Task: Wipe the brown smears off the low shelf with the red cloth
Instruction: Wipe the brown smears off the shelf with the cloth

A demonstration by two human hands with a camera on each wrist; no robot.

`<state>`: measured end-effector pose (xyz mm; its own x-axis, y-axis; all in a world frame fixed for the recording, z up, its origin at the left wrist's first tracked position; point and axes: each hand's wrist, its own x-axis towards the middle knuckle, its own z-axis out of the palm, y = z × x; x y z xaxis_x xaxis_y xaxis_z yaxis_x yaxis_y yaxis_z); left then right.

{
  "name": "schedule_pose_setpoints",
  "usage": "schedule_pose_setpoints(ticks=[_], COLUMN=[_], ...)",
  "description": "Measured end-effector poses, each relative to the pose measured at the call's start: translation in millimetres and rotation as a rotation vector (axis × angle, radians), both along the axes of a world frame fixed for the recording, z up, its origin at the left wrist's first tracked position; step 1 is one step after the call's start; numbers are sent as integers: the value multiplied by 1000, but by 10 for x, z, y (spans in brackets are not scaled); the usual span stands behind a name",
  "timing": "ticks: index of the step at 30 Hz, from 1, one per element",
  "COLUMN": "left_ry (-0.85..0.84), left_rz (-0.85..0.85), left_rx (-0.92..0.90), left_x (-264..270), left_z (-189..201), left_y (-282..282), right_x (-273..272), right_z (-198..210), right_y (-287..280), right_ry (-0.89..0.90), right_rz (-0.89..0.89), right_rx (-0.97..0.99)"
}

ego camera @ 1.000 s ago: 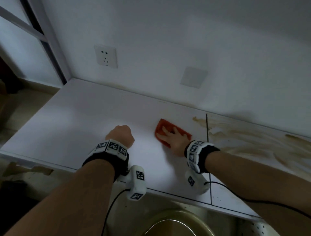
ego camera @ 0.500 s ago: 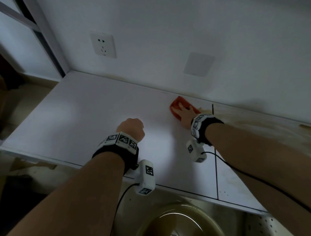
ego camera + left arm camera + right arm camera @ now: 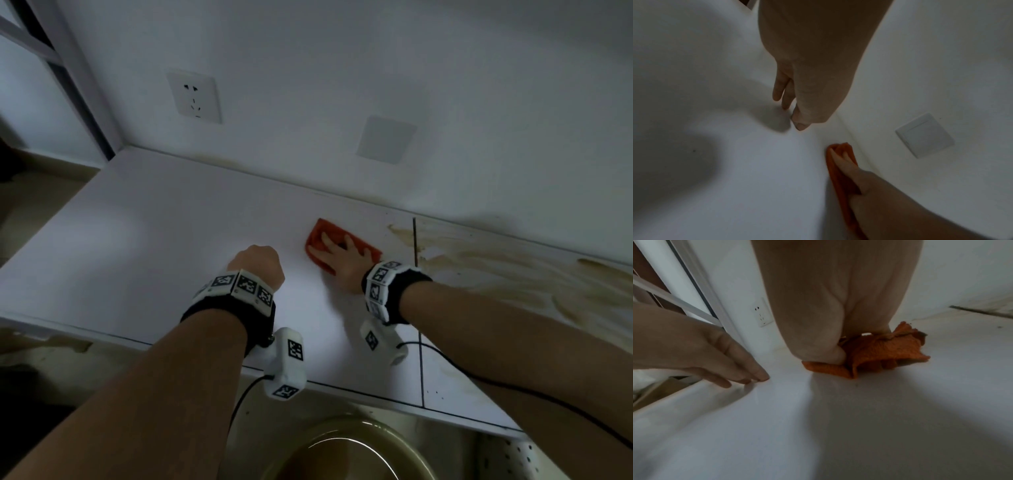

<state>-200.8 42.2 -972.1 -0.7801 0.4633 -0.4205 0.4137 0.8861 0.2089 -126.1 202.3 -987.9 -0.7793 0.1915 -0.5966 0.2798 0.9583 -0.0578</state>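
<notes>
Right hand [image 3: 342, 265] presses red cloth [image 3: 320, 236] on shelf [image 3: 137, 240].

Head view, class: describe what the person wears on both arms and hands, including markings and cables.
Both forearms are bare, without sleeves, and both hands are ungloved. Each wrist carries a black band ringed with white blocks printed with black square-pattern markers. A white marker-tagged camera unit hangs below each wrist, trailing a thin black cable.

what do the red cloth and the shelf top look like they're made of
The red cloth looks like soft woven or knitted fabric, maybe microfibre: the right wrist view shows a ribbed, nubbly weave and limp folds. The shelf looks like a hard, smooth white panel, perhaps laminate or painted board; it gives a soft sheen and has a straight dark seam. Which exactly is unclear.
</notes>
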Motion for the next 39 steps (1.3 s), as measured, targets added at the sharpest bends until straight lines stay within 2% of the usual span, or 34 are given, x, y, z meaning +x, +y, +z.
schedule_pose_setpoints(ticks=[6,11,14,17,20,23,28,34,39], left_ry=[-23,-28,-23,-10,-17,-32,-46,-59,-54], left_rz=[19,3,-15,-33,-80,-64,-20,-18,-27], left_rx=[2,17,-3,-28,-55,-55,-8,-6,-10], left_x=[-65,-114,-120,-116,-115,-119,-120,-142,-121], left_z=[-3,-19,-37,-33,-28,-52,-59,-54,-60], left_y=[16,42,57,77,78,50,22,30,26], right_x=[-258,-70,128,263,213,38,-127,96,361], right_z=[118,56,110,134,13,-21,89,181,123], right_y=[370,873,756,397,137,155,434,791,460], right_ry=[7,45,3,4,42,60,37,25,37], right_rz=[-132,-269,-250,-204,-73,-48,-153,-274,-325], right_rx=[60,162,195,76,-7,-19,24,154,121])
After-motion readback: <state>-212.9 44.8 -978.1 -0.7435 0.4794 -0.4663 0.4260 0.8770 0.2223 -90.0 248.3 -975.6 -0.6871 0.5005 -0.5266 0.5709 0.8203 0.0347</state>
